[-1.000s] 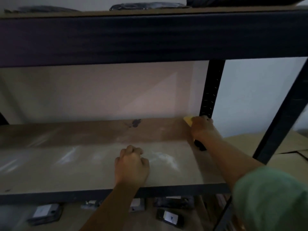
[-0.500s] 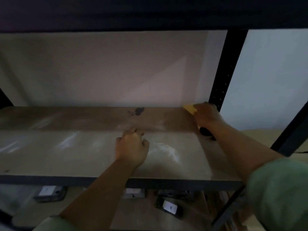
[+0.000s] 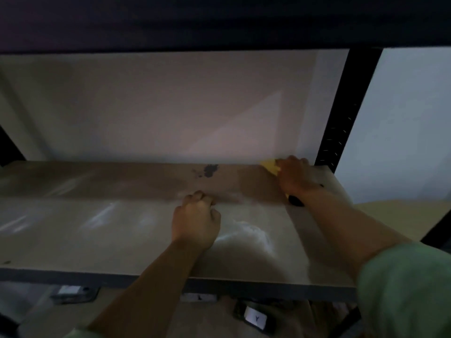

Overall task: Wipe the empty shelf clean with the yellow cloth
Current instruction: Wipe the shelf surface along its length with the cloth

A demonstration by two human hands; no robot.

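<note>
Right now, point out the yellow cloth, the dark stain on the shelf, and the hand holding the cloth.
yellow cloth [image 3: 269, 165]: head view, on the corner that sticks out left of the fingers.
dark stain [image 3: 209, 170]: head view, on its largest blot near the shelf's back edge.
right hand [image 3: 296, 175]: head view, on the back of the hand.

We seem to be in a dim storeroom or storage corner, standing at a bolt-together rack: a dark perforated metal upright [image 3: 341, 132] and dark beams carry a bare, dusty fibreboard shelf [image 3: 97, 228] set against a plain pale wall [image 3: 170, 106]. On the level below we can see small dark packages with white labels [image 3: 255, 319], and flat cardboard [image 3: 400, 215] lies just to the right of the rack.
</note>
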